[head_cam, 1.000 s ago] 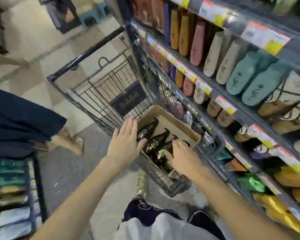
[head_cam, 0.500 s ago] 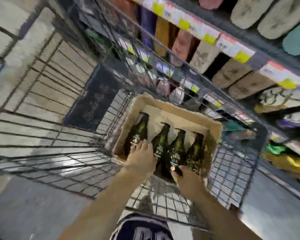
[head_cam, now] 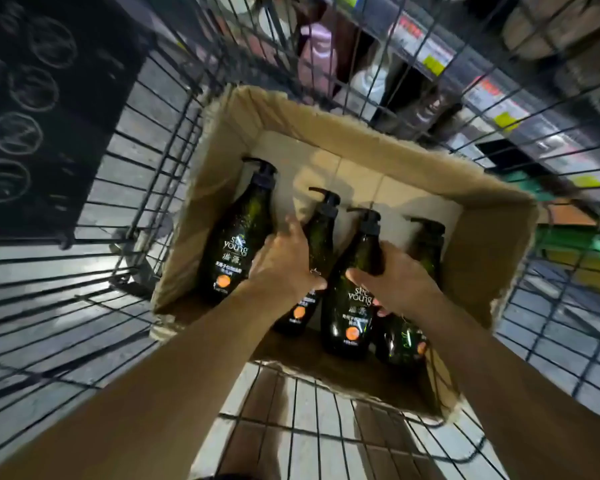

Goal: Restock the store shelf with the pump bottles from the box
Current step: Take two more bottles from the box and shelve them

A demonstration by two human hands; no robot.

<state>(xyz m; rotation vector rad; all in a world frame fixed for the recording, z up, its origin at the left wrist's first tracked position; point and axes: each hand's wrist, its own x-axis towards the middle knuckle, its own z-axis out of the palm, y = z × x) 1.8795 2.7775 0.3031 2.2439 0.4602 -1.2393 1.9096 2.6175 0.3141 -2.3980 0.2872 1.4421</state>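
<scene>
Reaching into the box point(head_cam: 478, 237), each hand's grip wraps a pump bottle: left hand point(head_cam: 284, 265), right hand point(head_cam: 395, 275).

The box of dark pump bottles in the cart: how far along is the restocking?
Nothing looks shelved yet. Four pump bottles are in the cardboard box. The left hand closes around the second bottle and the right hand around the third bottle, neither clearly lifted. The leftmost bottle and rightmost bottle lie untouched. All four still need placing on the shelf.
</scene>
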